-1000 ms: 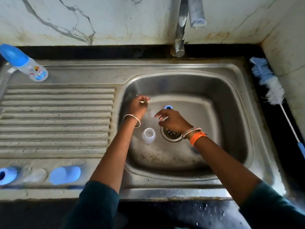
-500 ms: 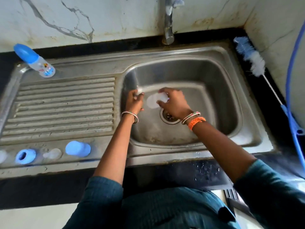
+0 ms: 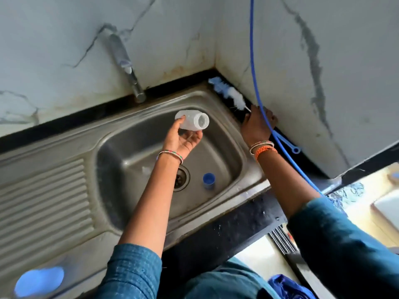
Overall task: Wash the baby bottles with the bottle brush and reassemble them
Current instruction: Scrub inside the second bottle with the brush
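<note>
bottle (image 3: 192, 121) now up out of the sink (image 3: 234, 147), pinched by left fingers (image 3: 181, 124); right fingers (image 3: 251, 117) curled round brush (image 3: 228, 94)

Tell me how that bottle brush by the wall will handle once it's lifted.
The bottle brush looks light: a thin handle under the right hand. Its fluffy bristle head should give softly. The slim stem may flex somewhat, and could be slippery if wet.

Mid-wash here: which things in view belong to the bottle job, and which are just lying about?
Job:
- clear bottle, held by left hand
- bottle brush, right hand on its handle
- blue ring in sink
- blue cap

Lying about:
- blue hose
- tap
</note>
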`<act>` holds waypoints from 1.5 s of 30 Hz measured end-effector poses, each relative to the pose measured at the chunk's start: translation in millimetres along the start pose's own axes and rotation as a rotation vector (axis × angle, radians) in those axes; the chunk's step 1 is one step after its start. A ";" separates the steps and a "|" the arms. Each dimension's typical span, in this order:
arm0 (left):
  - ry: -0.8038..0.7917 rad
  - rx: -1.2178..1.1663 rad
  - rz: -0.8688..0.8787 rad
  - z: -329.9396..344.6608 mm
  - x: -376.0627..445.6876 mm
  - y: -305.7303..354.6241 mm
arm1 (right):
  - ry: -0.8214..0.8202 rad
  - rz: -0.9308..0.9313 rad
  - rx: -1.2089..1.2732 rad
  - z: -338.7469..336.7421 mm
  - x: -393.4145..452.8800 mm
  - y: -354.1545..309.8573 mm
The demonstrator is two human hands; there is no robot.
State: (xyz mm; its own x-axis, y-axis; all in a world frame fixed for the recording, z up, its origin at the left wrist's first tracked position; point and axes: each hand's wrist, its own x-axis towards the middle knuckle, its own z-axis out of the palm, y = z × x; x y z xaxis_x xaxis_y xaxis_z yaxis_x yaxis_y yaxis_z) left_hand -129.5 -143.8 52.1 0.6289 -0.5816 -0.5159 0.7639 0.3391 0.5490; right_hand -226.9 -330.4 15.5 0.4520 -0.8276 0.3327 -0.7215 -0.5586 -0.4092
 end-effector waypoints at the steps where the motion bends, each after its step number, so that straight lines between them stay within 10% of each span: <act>1: 0.001 0.014 -0.008 3.7 0.3 0.9 | -0.005 0.006 -0.066 5.6 5.6 8.0; 13: 0.118 -0.223 0.128 -44.3 -25.0 15.9 | -0.217 0.120 0.270 -23.7 -47.1 -64.2; 32: 0.478 -0.632 0.737 -136.2 -93.4 111.0 | -0.058 -0.520 0.579 -47.9 -60.7 -134.4; 45: 0.393 -0.176 0.690 -139.0 -92.5 114.1 | 0.098 -0.973 0.293 -63.2 -74.4 -154.1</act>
State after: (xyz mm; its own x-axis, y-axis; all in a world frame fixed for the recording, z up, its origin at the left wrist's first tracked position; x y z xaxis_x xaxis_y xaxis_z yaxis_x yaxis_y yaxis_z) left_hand -80.5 51.4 71.1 0.9463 0.0921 -0.3099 0.1763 0.6566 0.7334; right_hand -182.5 -179.3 107.5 0.7194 -0.0069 0.6945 0.0981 -0.9889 -0.1115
